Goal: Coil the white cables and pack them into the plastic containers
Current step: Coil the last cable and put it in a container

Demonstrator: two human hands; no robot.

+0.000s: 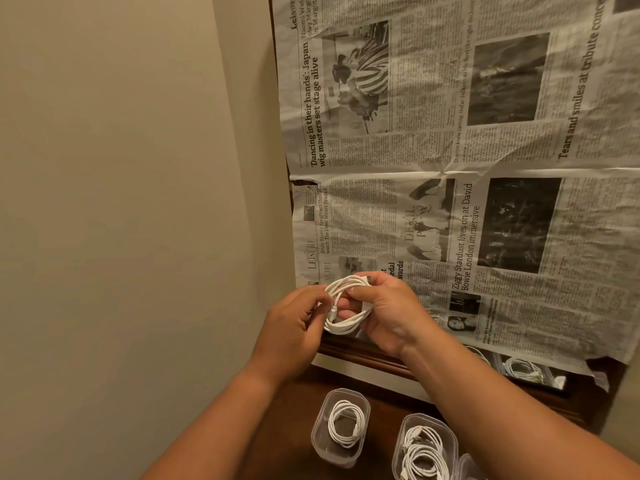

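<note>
Left hand [291, 327]: pinching cable [343, 327] coil, centre frame.
Right hand [388, 313]: gripping coil.
Advice: keep loops tight and even before packing.

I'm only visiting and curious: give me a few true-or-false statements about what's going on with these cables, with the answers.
1. The left hand and the right hand both hold one coiled white cable. True.
2. The left container is empty. False: a packed cable lies coiled inside it.
3. Newspaper covers the upright surface behind the hands. True.
4. The containers stand on a glass table. False: they stand on a dark wooden top.
</note>
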